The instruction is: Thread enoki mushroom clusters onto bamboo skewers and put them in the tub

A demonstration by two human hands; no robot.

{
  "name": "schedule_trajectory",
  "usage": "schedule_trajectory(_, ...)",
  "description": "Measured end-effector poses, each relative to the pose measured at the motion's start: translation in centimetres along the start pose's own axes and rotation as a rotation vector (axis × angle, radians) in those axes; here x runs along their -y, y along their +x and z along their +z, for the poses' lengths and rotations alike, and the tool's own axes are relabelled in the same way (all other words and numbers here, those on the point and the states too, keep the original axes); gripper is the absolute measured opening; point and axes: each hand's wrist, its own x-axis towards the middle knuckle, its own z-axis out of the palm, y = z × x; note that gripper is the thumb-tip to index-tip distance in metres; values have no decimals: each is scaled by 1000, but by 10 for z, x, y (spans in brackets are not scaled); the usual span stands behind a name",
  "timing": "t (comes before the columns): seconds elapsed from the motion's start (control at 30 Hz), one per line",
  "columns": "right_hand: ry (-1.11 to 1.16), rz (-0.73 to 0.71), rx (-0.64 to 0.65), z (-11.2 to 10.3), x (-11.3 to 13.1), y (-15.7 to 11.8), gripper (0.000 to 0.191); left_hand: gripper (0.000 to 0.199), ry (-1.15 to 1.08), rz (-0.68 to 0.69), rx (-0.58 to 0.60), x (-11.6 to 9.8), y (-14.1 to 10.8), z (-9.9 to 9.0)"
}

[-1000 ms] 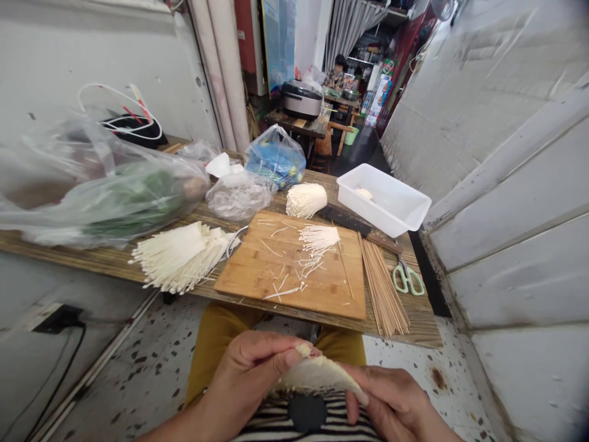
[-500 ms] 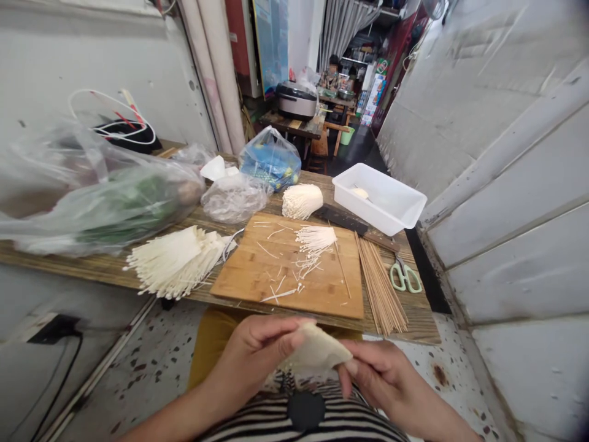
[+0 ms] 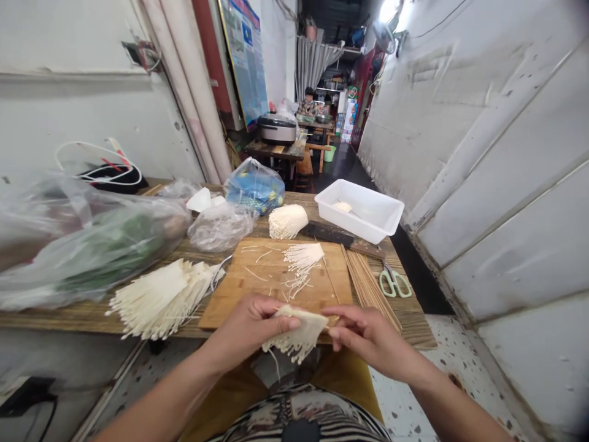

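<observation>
Raised since my earlier view: left hand (image 3: 248, 328) and right hand (image 3: 370, 334), both pinching one enoki mushroom clump (image 3: 294, 334), now held over the wooden cutting board (image 3: 276, 276) on the bench (image 3: 409, 328).

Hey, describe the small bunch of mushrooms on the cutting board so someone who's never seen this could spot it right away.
Start at the long wooden table, then find the wooden cutting board at its near edge. Near the board's far edge lies a small bunch of white enoki mushrooms, among loose strands. It's much smaller than the big fanned pile left of the board and the rounded clump behind it.
</observation>
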Motion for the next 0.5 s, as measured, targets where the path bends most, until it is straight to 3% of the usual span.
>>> schedule_trajectory(0.13,-198,-117,-55,-7,-1,-6,28,29,-110,-52,-10,5,4,0)
schedule_trajectory(0.3,-183,-158,-116,-4,-6,-2,27,31,-246,-109,19,8,12,3)
schedule_trajectory(0.5,-236,-171,-166,-1,0,17,30,35,-163,-66,23,-4,28,0)
